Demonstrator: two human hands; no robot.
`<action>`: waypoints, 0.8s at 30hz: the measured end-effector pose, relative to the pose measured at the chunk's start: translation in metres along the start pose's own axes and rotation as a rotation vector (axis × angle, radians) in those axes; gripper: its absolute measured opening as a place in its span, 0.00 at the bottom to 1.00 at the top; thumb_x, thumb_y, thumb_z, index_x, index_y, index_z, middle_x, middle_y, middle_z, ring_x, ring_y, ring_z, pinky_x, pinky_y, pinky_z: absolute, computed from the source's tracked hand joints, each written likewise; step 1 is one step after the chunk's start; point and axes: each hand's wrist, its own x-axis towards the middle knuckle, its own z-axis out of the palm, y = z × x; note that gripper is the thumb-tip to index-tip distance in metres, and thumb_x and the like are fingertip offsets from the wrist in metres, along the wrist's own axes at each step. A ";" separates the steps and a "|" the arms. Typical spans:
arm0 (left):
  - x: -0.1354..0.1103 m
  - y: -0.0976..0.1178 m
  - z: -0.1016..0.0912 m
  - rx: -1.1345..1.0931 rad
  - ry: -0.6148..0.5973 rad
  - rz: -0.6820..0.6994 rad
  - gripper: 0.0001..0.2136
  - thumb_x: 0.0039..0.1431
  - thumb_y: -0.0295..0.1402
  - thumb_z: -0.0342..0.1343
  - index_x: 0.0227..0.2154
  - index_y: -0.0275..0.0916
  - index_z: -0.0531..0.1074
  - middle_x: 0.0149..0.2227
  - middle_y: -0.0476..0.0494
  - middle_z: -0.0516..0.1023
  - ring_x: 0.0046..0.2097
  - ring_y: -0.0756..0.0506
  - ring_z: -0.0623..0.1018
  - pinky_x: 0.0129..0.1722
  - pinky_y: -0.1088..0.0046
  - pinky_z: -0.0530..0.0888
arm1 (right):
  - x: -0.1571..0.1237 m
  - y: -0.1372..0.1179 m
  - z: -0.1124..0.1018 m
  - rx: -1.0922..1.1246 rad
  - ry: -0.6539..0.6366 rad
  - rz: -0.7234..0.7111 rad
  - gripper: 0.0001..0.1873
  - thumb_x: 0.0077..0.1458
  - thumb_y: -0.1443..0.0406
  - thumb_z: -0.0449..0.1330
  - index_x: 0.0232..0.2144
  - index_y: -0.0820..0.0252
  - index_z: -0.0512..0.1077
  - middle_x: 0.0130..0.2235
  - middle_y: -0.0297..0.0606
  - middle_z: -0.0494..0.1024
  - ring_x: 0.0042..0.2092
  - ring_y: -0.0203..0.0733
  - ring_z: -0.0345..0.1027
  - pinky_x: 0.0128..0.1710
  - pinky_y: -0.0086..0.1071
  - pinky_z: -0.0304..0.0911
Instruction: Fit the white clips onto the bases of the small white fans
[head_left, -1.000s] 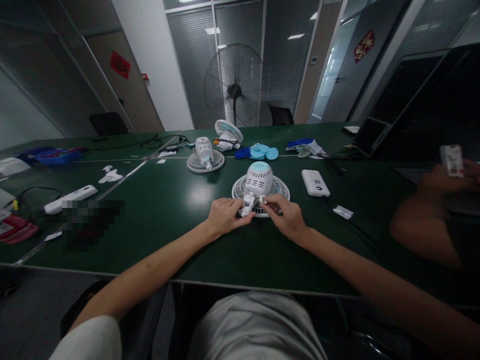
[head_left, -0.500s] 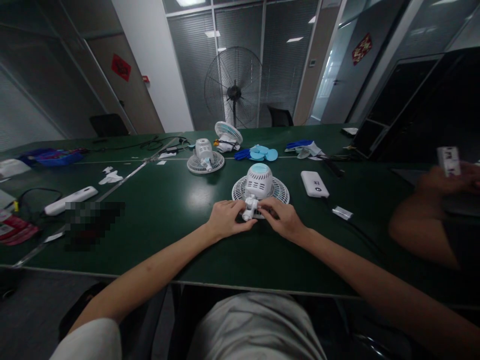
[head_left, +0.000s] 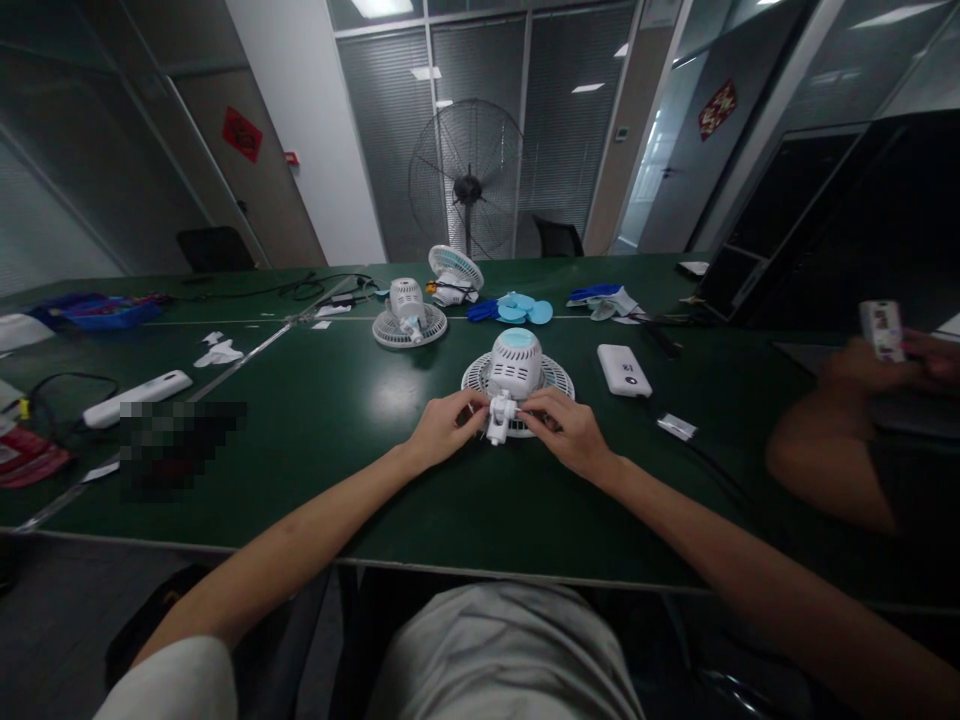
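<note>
Three white fan heads are noted on the green table (head_left: 315,490). The nearest, the fan head (head_left: 516,366) under inspection, lies grille down in front of me, its motor housing upward. I judge that the broad grille serves as a steady base, which would leave both hands free for the white joint (head_left: 499,420) on its near side.

My right hand (head_left: 568,430) pinches the joint's right side between thumb and fingertips. My left hand (head_left: 442,428) has thumb and fingertips at the opposite side; from my post I cannot tell whether they grip firmly or merely steady it. The opposed placement, in my judgement, stops the joint twisting, and the low wrists favour fine control.

A second fan head (head_left: 407,315) also rests grille down, farther off to the left. The third fan head (head_left: 454,275), behind it, stands tilted. Light-blue discs (head_left: 525,307) are grouped beyond the nearest head; a white box (head_left: 625,371) lies to its right, apart from both hands and apparently leaving them elbow room.
</note>
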 end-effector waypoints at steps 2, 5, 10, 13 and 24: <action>-0.001 0.000 0.000 -0.013 -0.009 0.010 0.10 0.70 0.37 0.54 0.47 0.39 0.74 0.37 0.47 0.80 0.32 0.49 0.77 0.32 0.76 0.72 | 0.000 -0.002 0.000 0.001 0.002 0.032 0.07 0.69 0.61 0.58 0.44 0.55 0.74 0.43 0.41 0.77 0.40 0.43 0.74 0.33 0.35 0.73; -0.001 0.000 0.001 -0.009 -0.015 0.004 0.10 0.71 0.37 0.54 0.47 0.39 0.75 0.38 0.47 0.81 0.33 0.49 0.78 0.32 0.76 0.72 | 0.001 -0.005 0.002 0.028 -0.004 0.075 0.08 0.70 0.61 0.56 0.42 0.56 0.73 0.40 0.39 0.77 0.37 0.41 0.73 0.32 0.34 0.71; -0.001 -0.004 0.002 -0.006 -0.018 -0.008 0.11 0.71 0.36 0.54 0.50 0.39 0.75 0.38 0.47 0.81 0.33 0.49 0.78 0.33 0.76 0.73 | 0.000 -0.003 0.001 0.014 0.067 0.107 0.11 0.67 0.59 0.60 0.49 0.55 0.71 0.40 0.39 0.77 0.33 0.39 0.73 0.28 0.31 0.71; 0.000 -0.006 0.002 -0.006 -0.013 0.000 0.11 0.71 0.35 0.54 0.50 0.39 0.76 0.38 0.46 0.81 0.35 0.48 0.79 0.34 0.75 0.74 | -0.001 0.002 -0.005 -0.039 -0.008 -0.029 0.11 0.67 0.61 0.59 0.51 0.54 0.71 0.46 0.40 0.78 0.34 0.38 0.74 0.30 0.31 0.73; 0.000 -0.008 0.003 -0.036 0.011 0.001 0.09 0.70 0.34 0.56 0.49 0.39 0.76 0.40 0.46 0.81 0.35 0.49 0.78 0.35 0.75 0.74 | 0.006 -0.004 -0.006 -0.002 -0.048 0.052 0.09 0.69 0.59 0.58 0.40 0.57 0.75 0.37 0.37 0.80 0.34 0.40 0.75 0.32 0.34 0.71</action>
